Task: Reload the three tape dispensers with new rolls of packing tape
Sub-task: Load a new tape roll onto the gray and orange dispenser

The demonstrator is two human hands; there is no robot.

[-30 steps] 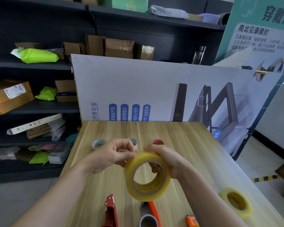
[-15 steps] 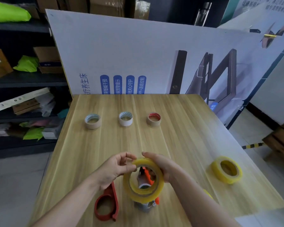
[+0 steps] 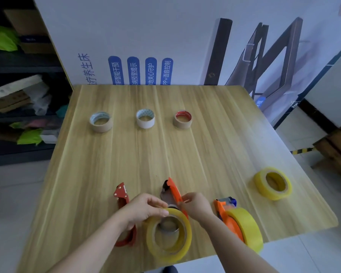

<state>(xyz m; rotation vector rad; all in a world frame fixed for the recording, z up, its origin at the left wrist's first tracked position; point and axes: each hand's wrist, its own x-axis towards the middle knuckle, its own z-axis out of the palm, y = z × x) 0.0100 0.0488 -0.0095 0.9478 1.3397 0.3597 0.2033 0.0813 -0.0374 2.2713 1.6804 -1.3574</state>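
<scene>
Head view put the step plainly: a translucent yellow roll of packing tape (image 3: pixel 168 252) was held on edge over the orange-and-metal middle dispenser (image 3: pixel 172 191), whose grey hub showed through the roll's hole. That dispenser lay on the wooden desk (image 3: pixel 205 144) between a red dispenser (image 3: pixel 122 195) and an orange loaded dispenser (image 3: pixel 231 223) with a yellow roll on it.

To do it well, I judged the core had to be lined up square with the hub before any push. The loose end should face the blade so the tape would feed out the right way (I could not make out the loose end from here). A tilted roll would likely jam on the hub, so I would lower it evenly from both sides and steady the frame.

The left hand (image 3: pixel 146 209) was closed in a pinch, thumb and forefinger on the roll's top rim. The right hand (image 3: pixel 197 207) was curled too, gripping the rim's other side. Its fingertips (image 3: pixel 183 200) were right by the orange frame, and whether they touched it I could not tell.

One spare yellow roll (image 3: pixel 272 183) lay flat, well apart to the right. Three spent cardboard cores (image 3: pixel 145 118) stood in a row at the far side.
</scene>
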